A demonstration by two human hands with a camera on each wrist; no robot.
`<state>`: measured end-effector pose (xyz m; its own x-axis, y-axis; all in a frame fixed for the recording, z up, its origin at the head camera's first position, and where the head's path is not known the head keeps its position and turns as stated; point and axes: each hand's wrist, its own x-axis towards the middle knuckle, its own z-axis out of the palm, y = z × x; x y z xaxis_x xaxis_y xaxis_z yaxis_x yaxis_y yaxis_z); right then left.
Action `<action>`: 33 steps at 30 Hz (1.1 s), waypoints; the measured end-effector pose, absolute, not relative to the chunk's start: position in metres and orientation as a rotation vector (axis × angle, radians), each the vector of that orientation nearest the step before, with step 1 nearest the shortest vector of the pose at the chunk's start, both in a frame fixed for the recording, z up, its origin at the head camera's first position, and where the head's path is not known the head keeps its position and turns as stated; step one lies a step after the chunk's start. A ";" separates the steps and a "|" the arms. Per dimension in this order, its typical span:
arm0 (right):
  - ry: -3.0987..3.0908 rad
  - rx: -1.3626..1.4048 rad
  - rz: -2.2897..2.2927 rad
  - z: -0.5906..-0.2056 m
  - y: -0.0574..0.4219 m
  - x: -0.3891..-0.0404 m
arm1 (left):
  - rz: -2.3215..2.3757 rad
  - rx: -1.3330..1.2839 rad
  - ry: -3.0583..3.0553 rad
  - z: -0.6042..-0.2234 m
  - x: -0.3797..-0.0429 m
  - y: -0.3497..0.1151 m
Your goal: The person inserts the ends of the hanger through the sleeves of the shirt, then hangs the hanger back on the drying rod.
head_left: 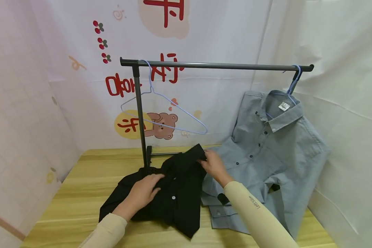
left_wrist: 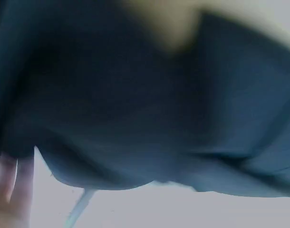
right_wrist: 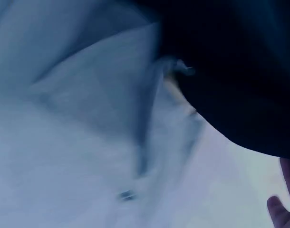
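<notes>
A black button-up shirt (head_left: 186, 193) lies bunched over the table, its right part raised. My right hand (head_left: 215, 167) pinches its upper right edge between thumb and fingers. On the shirt's left part, my left hand (head_left: 145, 189) holds the cloth, thumb apart from the fingers. Dark blurred cloth fills most of the left wrist view, where the fingers (left_wrist: 14, 185) meet its lower edge and the tips are hidden. In the right wrist view, two fingers (right_wrist: 283, 209) show below the dark cloth. An unused light-blue hanger (head_left: 179, 108) hangs above the shirt.
A black clothes rack (head_left: 217, 65) stands on the wooden table (head_left: 80, 186), its left post close behind the black shirt. At right, a grey-blue shirt (head_left: 276, 137) hangs on another blue hanger (head_left: 294, 81), its lower part draped on the table. A printed white curtain (head_left: 223, 31) backs everything.
</notes>
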<state>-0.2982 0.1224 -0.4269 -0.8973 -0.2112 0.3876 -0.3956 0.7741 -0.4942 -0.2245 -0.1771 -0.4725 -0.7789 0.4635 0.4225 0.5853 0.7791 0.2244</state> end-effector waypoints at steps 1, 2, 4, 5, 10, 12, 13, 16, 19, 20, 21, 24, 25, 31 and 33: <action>-2.698 0.432 0.763 -0.434 0.129 -0.299 | -0.427 -0.861 -2.699 -0.478 -0.221 -0.185; -2.740 0.395 0.735 -0.441 0.135 -0.299 | -0.394 -0.913 -2.766 -0.482 -0.217 -0.192; -2.783 0.351 0.722 -0.449 0.147 -0.297 | -0.437 -0.976 -2.874 -0.484 -0.214 -0.204; -2.796 0.346 0.747 -0.451 0.152 -0.296 | -0.499 -0.983 -2.904 -0.483 -0.214 -0.207; -2.841 0.409 1.016 -0.448 0.161 -0.288 | -0.831 -0.791 -2.875 -0.465 -0.233 -0.205; -2.857 0.421 1.113 -0.445 0.160 -0.285 | -0.896 -0.704 -2.836 -0.459 -0.242 -0.196; -2.861 0.425 1.149 -0.443 0.159 -0.284 | -0.918 -0.671 -2.830 -0.457 -0.247 -0.190; -2.860 0.488 1.245 -0.440 0.157 -0.282 | -0.948 -0.625 -2.888 -0.457 -0.260 -0.175; -2.824 0.591 1.366 -0.440 0.159 -0.280 | -1.132 -0.517 -3.019 -0.464 -0.267 -0.162; -2.795 0.636 1.422 -0.440 0.161 -0.279 | -1.235 -0.455 -3.048 -0.467 -0.269 -0.159; -2.766 0.672 1.490 -0.440 0.162 -0.278 | -1.339 -0.390 -3.065 -0.469 -0.270 -0.157; -2.678 0.780 1.623 -0.440 0.167 -0.277 | -1.589 -0.245 -3.042 -0.473 -0.273 -0.152; -2.654 0.807 1.654 -0.439 0.167 -0.277 | -1.615 -0.249 -3.032 -0.473 -0.273 -0.151; -2.690 0.817 1.587 -0.435 0.169 -0.279 | -1.615 -0.430 -2.947 -0.467 -0.273 -0.150; -2.775 0.799 1.440 -0.434 0.171 -0.281 | -1.653 -0.394 -2.881 -0.463 -0.274 -0.151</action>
